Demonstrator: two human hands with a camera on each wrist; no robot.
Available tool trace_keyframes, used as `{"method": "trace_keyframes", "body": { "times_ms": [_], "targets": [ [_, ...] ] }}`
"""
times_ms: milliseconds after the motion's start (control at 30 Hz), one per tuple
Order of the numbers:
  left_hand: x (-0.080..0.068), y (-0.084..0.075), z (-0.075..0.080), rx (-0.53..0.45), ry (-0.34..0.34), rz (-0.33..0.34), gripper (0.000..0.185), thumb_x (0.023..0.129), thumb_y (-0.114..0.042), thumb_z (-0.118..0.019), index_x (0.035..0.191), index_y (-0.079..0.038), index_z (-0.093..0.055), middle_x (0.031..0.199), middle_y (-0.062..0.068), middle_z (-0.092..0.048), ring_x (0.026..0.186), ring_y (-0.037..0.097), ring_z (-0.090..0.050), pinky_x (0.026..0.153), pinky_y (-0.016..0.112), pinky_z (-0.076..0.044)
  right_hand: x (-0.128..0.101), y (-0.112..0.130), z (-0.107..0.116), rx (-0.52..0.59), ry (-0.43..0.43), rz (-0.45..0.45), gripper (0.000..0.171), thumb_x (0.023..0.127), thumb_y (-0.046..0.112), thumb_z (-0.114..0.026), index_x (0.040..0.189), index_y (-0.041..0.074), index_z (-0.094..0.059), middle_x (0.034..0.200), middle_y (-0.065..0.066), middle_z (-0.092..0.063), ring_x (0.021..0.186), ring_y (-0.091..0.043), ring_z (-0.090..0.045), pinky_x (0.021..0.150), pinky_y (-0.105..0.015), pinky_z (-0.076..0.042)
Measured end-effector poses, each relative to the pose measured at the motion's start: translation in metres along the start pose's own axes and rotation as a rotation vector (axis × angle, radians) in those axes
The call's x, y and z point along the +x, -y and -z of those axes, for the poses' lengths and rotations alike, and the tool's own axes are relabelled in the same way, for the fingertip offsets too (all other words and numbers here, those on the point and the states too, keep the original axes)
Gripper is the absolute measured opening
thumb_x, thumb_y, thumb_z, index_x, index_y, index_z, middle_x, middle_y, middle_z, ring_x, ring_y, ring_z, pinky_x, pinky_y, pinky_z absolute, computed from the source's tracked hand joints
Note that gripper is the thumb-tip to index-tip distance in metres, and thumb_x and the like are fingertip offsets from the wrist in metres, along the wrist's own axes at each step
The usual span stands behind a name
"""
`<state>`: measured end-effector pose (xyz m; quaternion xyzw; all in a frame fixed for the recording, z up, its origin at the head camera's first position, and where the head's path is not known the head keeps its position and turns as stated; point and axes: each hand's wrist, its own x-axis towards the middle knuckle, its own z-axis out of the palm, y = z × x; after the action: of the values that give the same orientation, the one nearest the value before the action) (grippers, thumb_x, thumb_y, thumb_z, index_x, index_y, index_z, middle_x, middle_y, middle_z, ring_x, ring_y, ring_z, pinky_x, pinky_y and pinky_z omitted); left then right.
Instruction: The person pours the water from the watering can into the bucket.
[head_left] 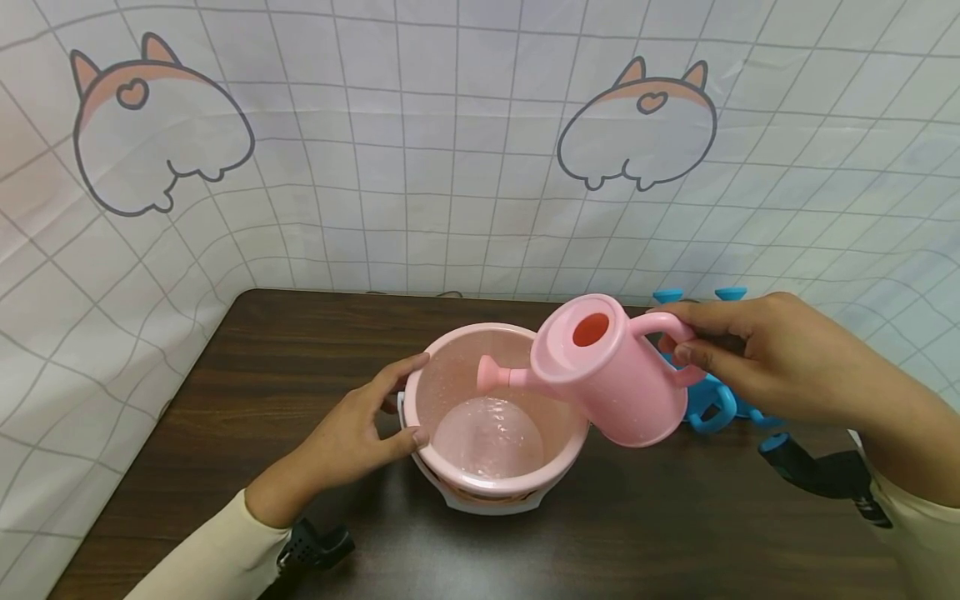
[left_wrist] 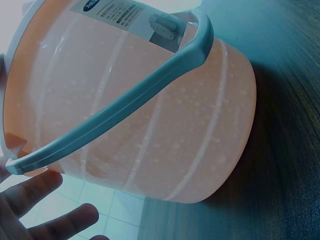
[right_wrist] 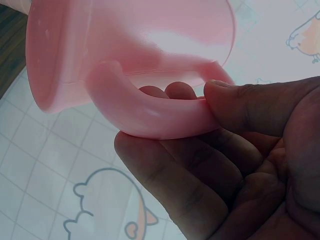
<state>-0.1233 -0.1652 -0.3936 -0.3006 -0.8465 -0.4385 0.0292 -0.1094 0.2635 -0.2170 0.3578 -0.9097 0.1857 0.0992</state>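
A pink watering can tips leftward, its sprinkler head over the open mouth of a light pink bucket. My right hand grips the can's loop handle, thumb on one side and fingers curled beneath. Shiny, rippled water lies at the bottom of the bucket. At the bucket's left side, my left hand has thumb and index finger spread, their tips on the rim. Other fingers extend loosely near the bucket's hanging handle in the left wrist view.
Blue plastic pieces with loop handles and round heads stand behind the right hand, partly hidden. The dark wooden table meets a white grid-patterned cloth at the back and left.
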Motion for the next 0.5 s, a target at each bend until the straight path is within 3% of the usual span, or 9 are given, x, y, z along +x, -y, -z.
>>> {"method": "trace_keyframes", "body": {
  "times_ms": [133,333,500],
  "targets": [
    [0.0,0.0004,-0.0001,0.002,-0.002,-0.003,0.081,0.089,-0.038,-0.075,0.159,-0.026,-0.035,0.133,0.003,-0.063,0.097,0.018,-0.067,0.087,0.053,-0.053,0.0,-0.0003,-0.0001,-0.003,-0.003,0.004,0.037,0.087,-0.004,-0.076,0.114,0.02,-0.073,0.082,0.019,-0.067,0.058,0.001,-0.05,0.049,-0.017,-0.038],
    [0.0001,0.0006,-0.0004,0.001,0.001,-0.002,0.082,0.089,-0.038,-0.075,0.159,-0.026,-0.035,0.134,0.003,-0.063,0.097,0.017,-0.067,0.087,0.05,-0.053,-0.0005,-0.001,0.0001,0.002,-0.005,0.019,0.043,0.086,-0.007,-0.075,0.124,0.012,-0.072,0.083,0.018,-0.069,0.061,0.002,-0.054,0.049,-0.016,-0.039],
    [0.0004,0.0011,-0.0005,-0.002,0.0,-0.006,0.081,0.089,-0.038,-0.075,0.159,-0.026,-0.035,0.134,0.003,-0.063,0.096,0.017,-0.067,0.086,0.051,-0.053,-0.0001,-0.0016,0.0001,0.007,-0.002,0.027,0.042,0.086,-0.006,-0.076,0.123,0.014,-0.072,0.083,0.019,-0.069,0.06,0.002,-0.052,0.049,-0.016,-0.039]
  ]
}}
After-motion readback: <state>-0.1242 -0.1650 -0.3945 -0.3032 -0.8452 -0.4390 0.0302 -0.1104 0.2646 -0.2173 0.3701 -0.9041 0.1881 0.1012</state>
